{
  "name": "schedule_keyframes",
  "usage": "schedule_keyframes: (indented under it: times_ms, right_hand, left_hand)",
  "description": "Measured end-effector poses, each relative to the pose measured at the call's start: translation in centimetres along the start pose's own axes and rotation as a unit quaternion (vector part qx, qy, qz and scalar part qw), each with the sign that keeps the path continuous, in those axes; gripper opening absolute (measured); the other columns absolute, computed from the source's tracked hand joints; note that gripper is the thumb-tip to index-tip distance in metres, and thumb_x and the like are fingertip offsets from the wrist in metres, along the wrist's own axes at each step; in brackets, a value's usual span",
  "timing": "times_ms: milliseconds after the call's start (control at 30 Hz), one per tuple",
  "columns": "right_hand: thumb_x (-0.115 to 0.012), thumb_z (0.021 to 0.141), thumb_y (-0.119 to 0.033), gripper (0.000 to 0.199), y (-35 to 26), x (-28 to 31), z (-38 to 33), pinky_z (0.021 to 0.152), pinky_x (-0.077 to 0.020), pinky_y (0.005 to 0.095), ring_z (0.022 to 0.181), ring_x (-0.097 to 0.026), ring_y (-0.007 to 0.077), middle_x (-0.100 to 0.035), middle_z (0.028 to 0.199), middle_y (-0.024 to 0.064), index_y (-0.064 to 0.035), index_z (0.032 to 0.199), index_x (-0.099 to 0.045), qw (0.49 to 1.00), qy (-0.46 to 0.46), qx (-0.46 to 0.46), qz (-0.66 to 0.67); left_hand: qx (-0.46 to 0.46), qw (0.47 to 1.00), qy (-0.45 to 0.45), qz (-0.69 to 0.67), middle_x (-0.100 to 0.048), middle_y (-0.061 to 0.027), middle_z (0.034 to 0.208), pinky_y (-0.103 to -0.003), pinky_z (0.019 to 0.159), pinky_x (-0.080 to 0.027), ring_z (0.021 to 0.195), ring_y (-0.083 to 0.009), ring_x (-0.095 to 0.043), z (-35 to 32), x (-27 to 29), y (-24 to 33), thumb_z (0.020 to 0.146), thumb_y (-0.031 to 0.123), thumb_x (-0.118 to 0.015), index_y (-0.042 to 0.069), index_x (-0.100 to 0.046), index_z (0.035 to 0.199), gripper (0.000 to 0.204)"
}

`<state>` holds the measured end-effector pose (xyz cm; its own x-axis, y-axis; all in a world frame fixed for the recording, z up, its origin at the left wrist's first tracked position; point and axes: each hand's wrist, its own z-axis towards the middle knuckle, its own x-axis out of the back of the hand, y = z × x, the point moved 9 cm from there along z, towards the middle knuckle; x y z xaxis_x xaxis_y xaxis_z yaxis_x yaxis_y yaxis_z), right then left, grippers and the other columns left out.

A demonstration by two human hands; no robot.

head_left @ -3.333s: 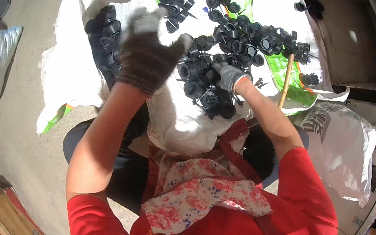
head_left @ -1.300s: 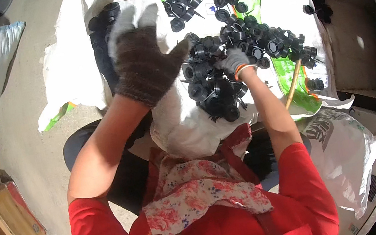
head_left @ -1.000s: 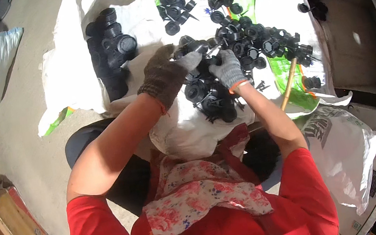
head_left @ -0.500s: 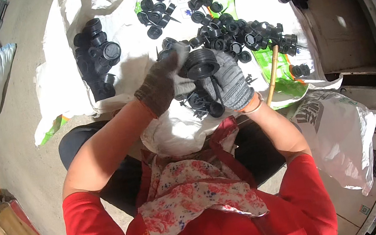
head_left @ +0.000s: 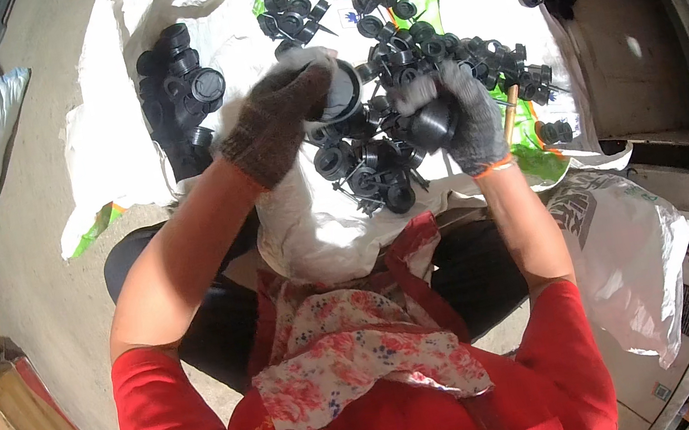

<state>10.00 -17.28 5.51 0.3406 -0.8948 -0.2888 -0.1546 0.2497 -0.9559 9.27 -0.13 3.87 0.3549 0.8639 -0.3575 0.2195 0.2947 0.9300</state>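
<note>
Your left hand (head_left: 282, 120), in a brown knit glove, has its fingers curled shut round a black plastic cap (head_left: 338, 92); your right hand (head_left: 461, 116), in a grey glove, closes on a second black part (head_left: 432, 124). Both sit just above the heap of black parts (head_left: 391, 59) on the white sack (head_left: 310, 230). They look light, stiff and smooth, so grip each by its rim.

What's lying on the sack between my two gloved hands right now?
In the head view, loose black plastic caps lie heaped on the white sack between the left hand, holding a black ring part, and the right hand, holding a black cap.
</note>
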Motion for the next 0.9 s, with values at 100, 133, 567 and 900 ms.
schedule_keyframes:
  times_ms: [100,133,567,900]
  right_hand:
    - [-0.046,0.093,-0.045,0.053,1.3,-1.5,1.6,0.089,-0.047,0.0353,0.097,-0.06,0.0224,-0.064,0.106,0.0135,0.0036,0.107,-0.061,0.995,0.099,0.003,0.002]
    - [-0.044,0.094,-0.043,0.051,1.0,-2.8,1.9,0.091,-0.0458,0.0354,0.099,-0.06,0.0222,-0.063,0.108,0.0137,0.003,0.109,-0.06,0.994,0.097,0.03,-0.029]
    - [-0.055,0.078,-0.001,0.029,3.5,-5.2,8.4,0.082,-0.0503,0.0324,0.091,-0.064,0.025,-0.065,0.1,0.0148,-0.0009,0.106,-0.062,0.904,0.074,0.173,-0.384]
    - [-0.062,0.075,-0.032,0.055,17.2,12.0,10.0,0.09,-0.0464,0.041,0.103,-0.059,0.0376,-0.061,0.107,0.0257,-0.0036,0.121,-0.05,0.697,0.084,-0.232,-0.674]
  left_hand:
    - [0.007,0.992,-0.075,0.102,-0.055,-0.0154,0.118,-0.038,0.093,-0.05,0.107,-0.0232,-0.057,0.0,-3.2,-2.1,0.084,0.04,-0.064,0.002,-0.046,0.124,0.058]
    - [0.047,0.986,-0.076,-0.144,-0.055,-0.0146,0.118,-0.038,0.093,-0.05,0.107,-0.0233,-0.057,-0.1,-3.5,-2.8,0.084,0.04,-0.065,0.003,-0.045,0.124,0.058]
    - [-0.28,0.743,0.108,0.599,-0.053,-0.0169,0.105,-0.044,0.088,-0.042,0.098,-0.0338,-0.051,-1.4,-0.8,4.0,0.07,0.028,-0.073,0.001,-0.057,0.108,0.05]
    - [-0.224,0.642,0.272,0.681,-0.053,-0.016,0.115,-0.043,0.089,-0.044,0.108,-0.03,-0.051,-3.0,6.0,7.9,0.074,0.035,-0.073,0.007,-0.055,0.114,0.053]
